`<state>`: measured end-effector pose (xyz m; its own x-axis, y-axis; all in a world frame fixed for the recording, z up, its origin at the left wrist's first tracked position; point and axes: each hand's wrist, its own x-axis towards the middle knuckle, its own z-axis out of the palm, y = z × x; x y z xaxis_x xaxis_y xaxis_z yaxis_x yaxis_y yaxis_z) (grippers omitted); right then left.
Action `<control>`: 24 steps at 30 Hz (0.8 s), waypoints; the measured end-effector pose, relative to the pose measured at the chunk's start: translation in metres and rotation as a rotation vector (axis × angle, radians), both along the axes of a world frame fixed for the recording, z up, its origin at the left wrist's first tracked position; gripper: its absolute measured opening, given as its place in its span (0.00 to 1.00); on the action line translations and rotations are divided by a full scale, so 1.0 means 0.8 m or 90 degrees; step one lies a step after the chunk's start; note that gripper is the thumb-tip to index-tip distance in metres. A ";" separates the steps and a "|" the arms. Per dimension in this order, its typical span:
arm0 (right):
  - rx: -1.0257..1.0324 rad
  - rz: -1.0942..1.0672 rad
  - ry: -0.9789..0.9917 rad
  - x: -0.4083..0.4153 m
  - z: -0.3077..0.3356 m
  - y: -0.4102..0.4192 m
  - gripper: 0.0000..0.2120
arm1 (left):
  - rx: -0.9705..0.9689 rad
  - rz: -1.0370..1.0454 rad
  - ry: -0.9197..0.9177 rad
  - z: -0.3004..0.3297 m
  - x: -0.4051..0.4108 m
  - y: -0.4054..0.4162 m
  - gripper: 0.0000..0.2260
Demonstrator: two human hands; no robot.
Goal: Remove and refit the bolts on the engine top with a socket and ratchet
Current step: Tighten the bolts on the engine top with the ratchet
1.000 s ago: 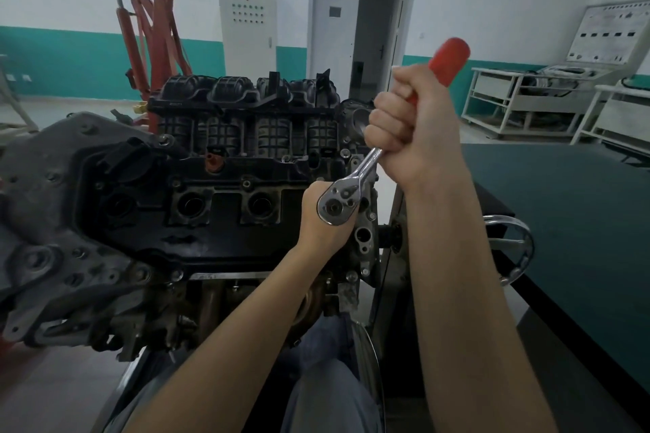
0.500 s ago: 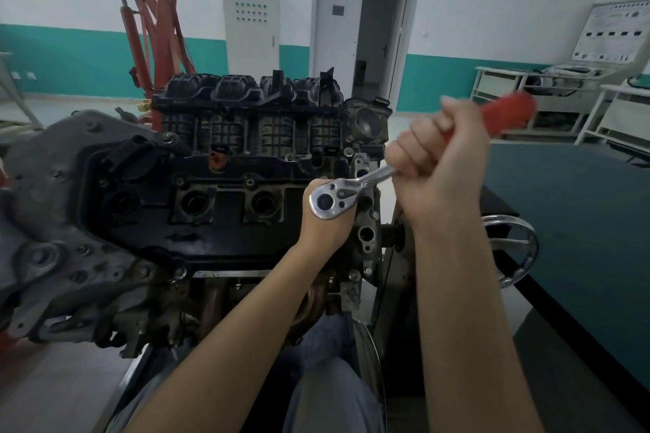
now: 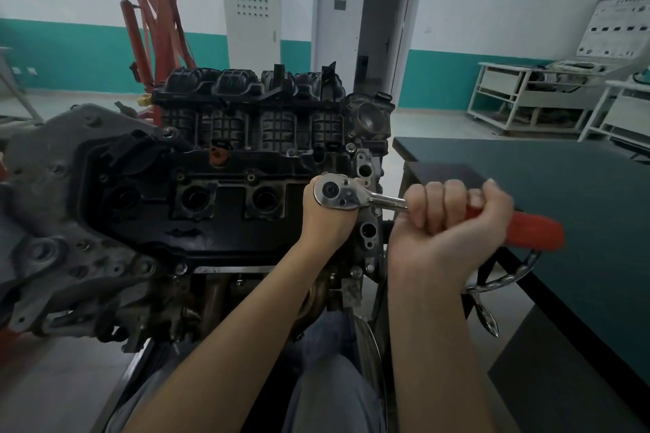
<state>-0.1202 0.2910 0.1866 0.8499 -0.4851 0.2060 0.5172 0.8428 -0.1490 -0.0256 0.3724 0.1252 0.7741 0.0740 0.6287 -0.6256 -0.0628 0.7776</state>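
An engine with a black top cover stands on a stand in front of me. A chrome ratchet with a red handle sits over the right end of the cover. My right hand grips the red handle, which points right and slightly down. My left hand is under the ratchet head, curled around whatever sits beneath it; the socket and bolt there are hidden by the hand and the head.
A dark green table stands close on the right. A chrome handwheel sticks out below my right wrist. A red engine hoist, a grey cabinet and a door are behind the engine. My legs are below.
My right hand has swung the ratchet handle clockwise, from pointing up and right to pointing right and slightly down. My left hand has stayed under the ratchet head.
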 end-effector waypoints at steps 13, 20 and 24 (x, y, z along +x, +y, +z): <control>-0.357 0.263 -0.010 0.051 0.084 -0.010 0.20 | 0.013 -0.011 0.004 0.000 -0.004 -0.001 0.21; -0.028 0.013 0.002 -0.002 0.009 0.001 0.20 | -0.020 -0.019 0.026 -0.001 0.000 0.003 0.25; -0.031 0.015 -0.005 -0.003 0.005 0.002 0.20 | -0.016 -0.013 0.020 0.001 0.001 0.001 0.28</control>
<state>-0.1224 0.2923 0.1907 0.8588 -0.4547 0.2360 0.4992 0.8463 -0.1859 -0.0249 0.3735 0.1262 0.7950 0.0729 0.6022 -0.6017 -0.0309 0.7981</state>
